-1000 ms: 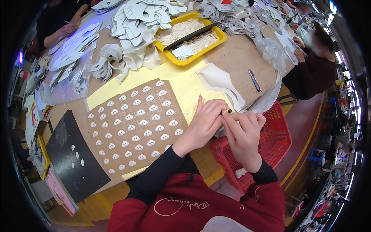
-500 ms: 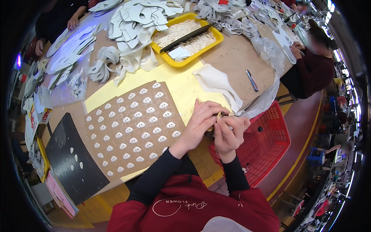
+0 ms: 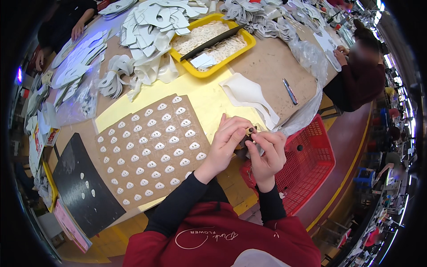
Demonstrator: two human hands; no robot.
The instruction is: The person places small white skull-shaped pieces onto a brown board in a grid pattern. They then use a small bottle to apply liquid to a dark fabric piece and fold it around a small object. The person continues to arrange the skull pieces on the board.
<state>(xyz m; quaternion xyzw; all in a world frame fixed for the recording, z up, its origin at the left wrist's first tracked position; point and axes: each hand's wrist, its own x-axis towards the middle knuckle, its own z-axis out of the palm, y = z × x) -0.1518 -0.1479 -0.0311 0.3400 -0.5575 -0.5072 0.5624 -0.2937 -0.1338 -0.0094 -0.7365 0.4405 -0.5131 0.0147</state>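
At the table's near edge my hands meet over a small yellowish piece with dark round spots. My left hand pinches this piece between thumb and forefinger. Close beside it, my right hand has its fingertips pressed together at the same spot; what they grip is too small to make out. Something dark below the fingers is mostly hidden. Left of my hands lies a brown sheet bearing rows of white rounded-triangle pieces with two holes each.
A red basket stands below on the right. A yellow tray of small pale pieces has a dark bar across it. White fabric, a pen, a black board and stacked cutouts lie around. Two people sit at the table.
My right hand's fingers have drawn slightly away from my left and opened a little, uncovering more of the small piece. The view has shifted slightly.
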